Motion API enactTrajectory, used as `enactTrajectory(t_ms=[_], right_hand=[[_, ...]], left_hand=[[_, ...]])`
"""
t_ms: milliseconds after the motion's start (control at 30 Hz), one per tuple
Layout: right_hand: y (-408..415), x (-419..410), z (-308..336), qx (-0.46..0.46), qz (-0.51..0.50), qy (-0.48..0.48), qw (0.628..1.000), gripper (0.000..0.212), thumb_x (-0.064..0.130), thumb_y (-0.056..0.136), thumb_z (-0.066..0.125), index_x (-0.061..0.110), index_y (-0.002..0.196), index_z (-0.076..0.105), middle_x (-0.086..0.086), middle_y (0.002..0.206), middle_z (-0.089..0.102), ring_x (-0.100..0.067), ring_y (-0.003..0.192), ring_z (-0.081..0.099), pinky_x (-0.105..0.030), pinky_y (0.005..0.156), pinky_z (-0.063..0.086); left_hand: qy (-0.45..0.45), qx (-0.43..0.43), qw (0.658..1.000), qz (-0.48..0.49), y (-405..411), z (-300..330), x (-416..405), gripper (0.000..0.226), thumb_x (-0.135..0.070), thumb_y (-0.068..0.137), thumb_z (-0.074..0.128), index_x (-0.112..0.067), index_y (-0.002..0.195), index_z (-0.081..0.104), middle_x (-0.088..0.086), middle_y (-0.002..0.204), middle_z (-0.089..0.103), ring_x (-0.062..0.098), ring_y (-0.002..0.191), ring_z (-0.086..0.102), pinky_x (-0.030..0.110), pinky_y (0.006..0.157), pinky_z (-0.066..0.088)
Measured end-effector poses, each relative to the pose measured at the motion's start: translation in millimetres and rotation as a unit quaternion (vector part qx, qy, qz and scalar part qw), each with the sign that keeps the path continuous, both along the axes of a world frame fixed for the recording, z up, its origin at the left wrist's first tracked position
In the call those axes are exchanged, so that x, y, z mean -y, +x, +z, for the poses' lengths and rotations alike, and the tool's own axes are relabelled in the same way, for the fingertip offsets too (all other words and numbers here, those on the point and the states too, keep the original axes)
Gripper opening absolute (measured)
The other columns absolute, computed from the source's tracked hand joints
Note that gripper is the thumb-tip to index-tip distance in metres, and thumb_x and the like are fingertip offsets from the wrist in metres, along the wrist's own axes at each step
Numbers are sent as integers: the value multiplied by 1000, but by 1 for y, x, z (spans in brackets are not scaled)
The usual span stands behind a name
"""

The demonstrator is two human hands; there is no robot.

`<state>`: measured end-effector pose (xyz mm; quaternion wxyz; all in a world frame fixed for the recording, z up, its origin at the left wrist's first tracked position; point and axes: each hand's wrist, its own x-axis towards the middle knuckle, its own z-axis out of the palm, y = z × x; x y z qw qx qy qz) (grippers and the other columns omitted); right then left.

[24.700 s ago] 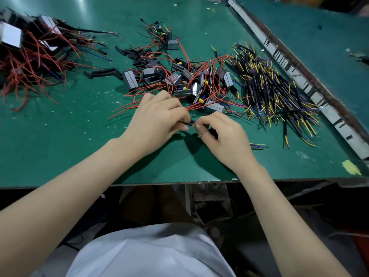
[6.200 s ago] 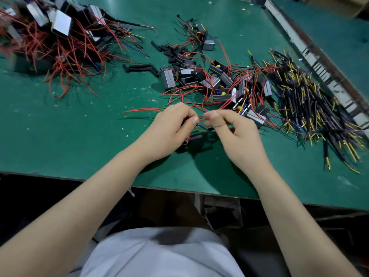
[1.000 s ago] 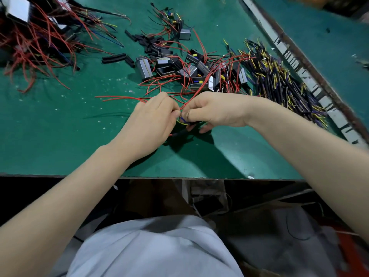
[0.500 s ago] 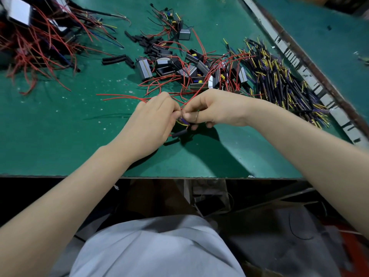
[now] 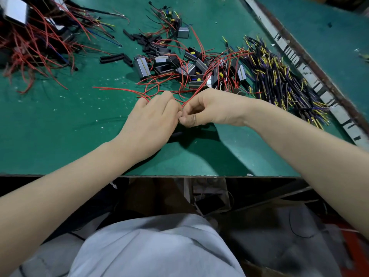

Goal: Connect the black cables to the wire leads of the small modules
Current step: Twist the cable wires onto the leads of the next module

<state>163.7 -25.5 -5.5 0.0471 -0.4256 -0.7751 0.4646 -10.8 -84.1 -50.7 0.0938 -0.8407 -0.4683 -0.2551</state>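
While pinching, both hands [image 5: 180,114] fingertip-to-fingertip.

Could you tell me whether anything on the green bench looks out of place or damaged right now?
Nothing stands out. The modules, black cables and sleeve pieces lie in loose, tangled piles, consistent with work in progress.

On the green-matted workbench [image 5: 60,136], the left hand [image 5: 151,120] and right hand [image 5: 213,108] meet fingertip to fingertip near the front edge. Behind them lies the cluster of small grey box modules with red wire leads [image 5: 179,66] – to its right, the heap of black cables with yellow tips [image 5: 279,80]. Short black tubing pieces [image 5: 113,57] lie left of the modules – beyond those, at the far left corner, a tangle of red-wired assemblies [image 5: 30,41]
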Motion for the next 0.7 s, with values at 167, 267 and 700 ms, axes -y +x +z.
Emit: enactTrajectory(t_ms=[167, 267, 700], right_hand=[[2, -2, -4, -25, -35, -51, 998, 13, 19, 94, 57, 21, 87, 67, 17, 69, 60, 7, 59, 48, -18, 62, 34], [1, -5, -1, -4, -54, -90, 994, 17, 18, 93, 59, 10, 105, 68, 12, 76, 59, 7, 65, 52, -18, 64, 33], [-17, 21, 7, 103, -17, 211, 972, 13, 29, 91, 61, 20, 89, 70, 0, 82, 66, -15, 76, 58, -28, 76, 49]], left_hand=[[13, -7, 1000, 8, -1, -4, -1, 31, -20, 98, 33, -2, 90, 57, 18, 85, 57, 35, 72, 56, 40, 59, 36], [19, 1, 1000, 8, -1, -4, -1, 29, -19, 98, 34, -3, 90, 57, 17, 85, 56, 34, 71, 55, 40, 59, 36], [-141, 143, 978, 57, -6, -6, 0, 20, -25, 98, 42, -10, 98, 55, -3, 93, 39, 30, 90, 49, 37, 73, 34]])
